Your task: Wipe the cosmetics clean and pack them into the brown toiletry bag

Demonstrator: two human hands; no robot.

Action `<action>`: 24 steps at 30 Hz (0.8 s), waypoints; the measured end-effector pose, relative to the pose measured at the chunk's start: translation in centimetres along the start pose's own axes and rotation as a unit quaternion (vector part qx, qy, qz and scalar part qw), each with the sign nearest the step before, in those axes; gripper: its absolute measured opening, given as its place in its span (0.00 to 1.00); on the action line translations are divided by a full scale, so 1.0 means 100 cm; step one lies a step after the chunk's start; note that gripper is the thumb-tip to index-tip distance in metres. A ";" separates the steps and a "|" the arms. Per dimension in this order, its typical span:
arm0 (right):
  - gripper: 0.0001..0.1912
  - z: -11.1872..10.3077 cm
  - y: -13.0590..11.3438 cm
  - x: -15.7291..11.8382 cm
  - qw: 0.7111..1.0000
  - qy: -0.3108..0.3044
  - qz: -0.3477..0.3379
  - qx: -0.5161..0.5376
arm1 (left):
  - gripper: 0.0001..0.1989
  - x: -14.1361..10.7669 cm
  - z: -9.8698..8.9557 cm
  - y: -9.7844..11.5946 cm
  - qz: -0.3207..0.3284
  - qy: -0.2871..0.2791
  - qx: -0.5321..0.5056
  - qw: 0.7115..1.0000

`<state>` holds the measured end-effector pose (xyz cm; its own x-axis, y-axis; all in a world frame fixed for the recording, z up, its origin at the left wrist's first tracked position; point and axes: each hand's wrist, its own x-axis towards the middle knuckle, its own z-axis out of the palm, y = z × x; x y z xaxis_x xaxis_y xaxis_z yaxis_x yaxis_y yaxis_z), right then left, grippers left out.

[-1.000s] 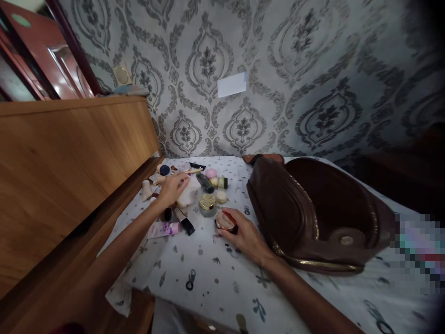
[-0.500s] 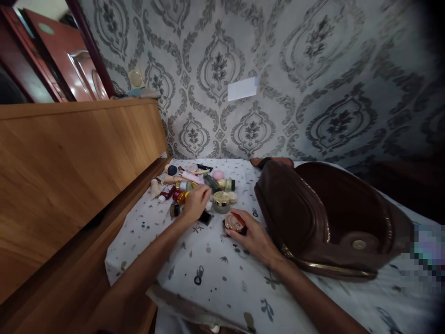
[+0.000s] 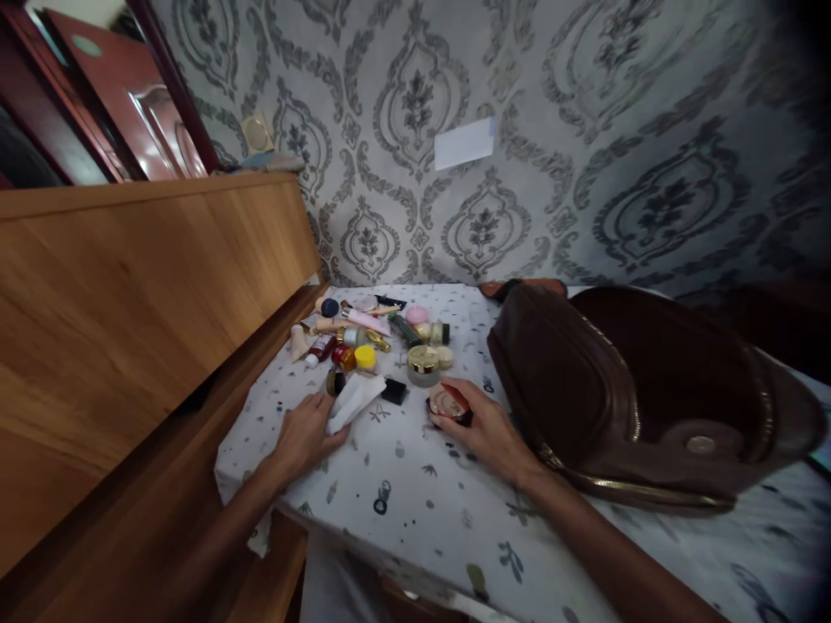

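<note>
White tissue-like sheet [image 3: 356, 403]: pinching with left hand [image 3: 306, 438] toward cloth's [image 3: 406, 480] front-left corner; clasping rose-gold-topped jar [image 3: 447, 401] with right hand [image 3: 488, 428].

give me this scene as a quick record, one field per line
left hand: holds a crumpled white tissue-like sheet
right hand: grips a small dark container with a rose-gold top
just beyond container: squat frosted jar with gold lid
beyond sheet: small yellow-topped container, pale pink tube
right side: large dark brown leather-look bag, open
surface: white leaf-print cloth
</note>
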<state>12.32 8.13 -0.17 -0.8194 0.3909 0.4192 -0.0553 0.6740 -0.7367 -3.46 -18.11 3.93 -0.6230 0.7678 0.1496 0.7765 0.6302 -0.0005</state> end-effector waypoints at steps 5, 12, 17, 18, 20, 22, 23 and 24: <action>0.26 -0.001 -0.001 0.000 1.000 -0.007 0.006 0.002 | 0.14 0.007 -0.008 -0.001 0.039 0.045 -0.018 0.998; 0.27 -0.002 -0.003 0.001 1.000 -0.004 0.008 0.003 | 0.18 0.061 -0.027 0.020 0.001 0.114 -0.039 0.993; 0.26 -0.004 -0.009 -0.001 1.000 -0.007 0.010 0.000 | 0.16 0.116 -0.016 0.055 0.002 0.137 -0.068 0.988; 0.26 -0.005 -0.010 -0.002 1.000 -0.008 0.009 0.002 | 0.17 0.123 -0.011 0.059 0.009 0.140 -0.074 0.987; 0.26 -0.005 -0.011 -0.003 1.000 -0.011 0.009 0.004 | 0.18 0.132 -0.004 0.063 0.022 0.149 -0.087 0.985; 0.28 -0.006 -0.011 -0.003 1.000 -0.015 0.013 0.002 | 0.16 0.133 0.001 0.062 0.028 0.162 -0.100 0.981; 0.31 -0.006 -0.010 -0.003 1.000 -0.019 0.020 0.000 | 0.15 0.131 0.002 0.060 0.027 0.171 -0.107 0.979; 0.33 -0.006 -0.010 -0.003 0.999 -0.025 0.029 -0.003 | 0.13 0.126 0.002 0.057 0.024 0.179 -0.114 0.977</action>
<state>12.95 7.72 0.77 -0.8491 0.3970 0.3486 -0.0038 0.6553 -0.7553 -6.95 -4.78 5.59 -0.5435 0.6807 0.4912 0.8306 0.5209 0.1971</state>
